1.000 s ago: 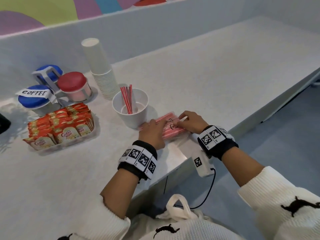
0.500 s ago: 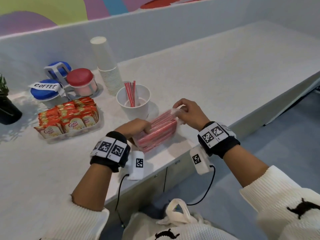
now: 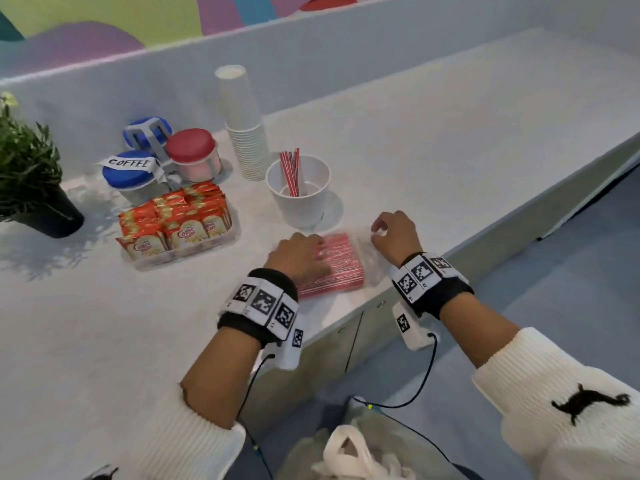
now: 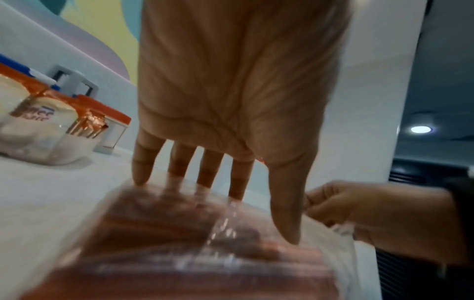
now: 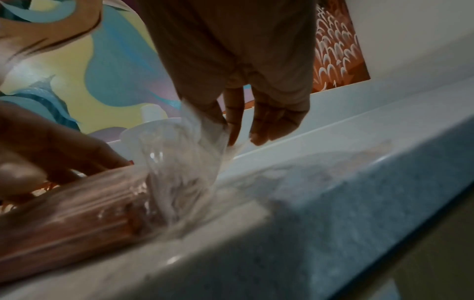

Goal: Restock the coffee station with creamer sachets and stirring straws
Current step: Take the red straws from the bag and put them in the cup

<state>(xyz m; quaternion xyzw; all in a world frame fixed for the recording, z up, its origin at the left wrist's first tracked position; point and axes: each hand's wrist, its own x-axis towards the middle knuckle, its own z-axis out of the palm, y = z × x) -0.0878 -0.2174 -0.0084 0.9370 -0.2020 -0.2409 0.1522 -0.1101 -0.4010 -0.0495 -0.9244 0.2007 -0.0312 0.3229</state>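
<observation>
A clear plastic pack of red stirring straws point(image 3: 337, 268) point(image 4: 195, 239) point(image 5: 77, 211) lies flat on the white counter near its front edge. My left hand point(image 3: 301, 258) point(image 4: 225, 182) presses straight fingers down on the pack's left part. My right hand point(image 3: 394, 235) point(image 5: 231, 125) pinches the loose clear end of the wrapper point(image 5: 195, 130) at the pack's right side. A white cup point(image 3: 299, 195) with a few red straws point(image 3: 291, 173) stands just behind the pack. A clear tray of orange creamer sachets point(image 3: 176, 223) point(image 4: 51, 121) sits to the left.
A stack of paper cups point(image 3: 242, 123) stands behind the straw cup. Lidded jars, one labelled COFFEE point(image 3: 130, 168), one red-lidded point(image 3: 192, 152), sit at the back left. A potted plant point(image 3: 31, 181) is at far left. A white bag point(image 3: 349, 452) lies below the counter edge point(image 3: 450, 258).
The straw pack, held tilted above the counter half a second ago, now lies flat. My left hand moved on top of it; my right hand still holds the wrapper end.
</observation>
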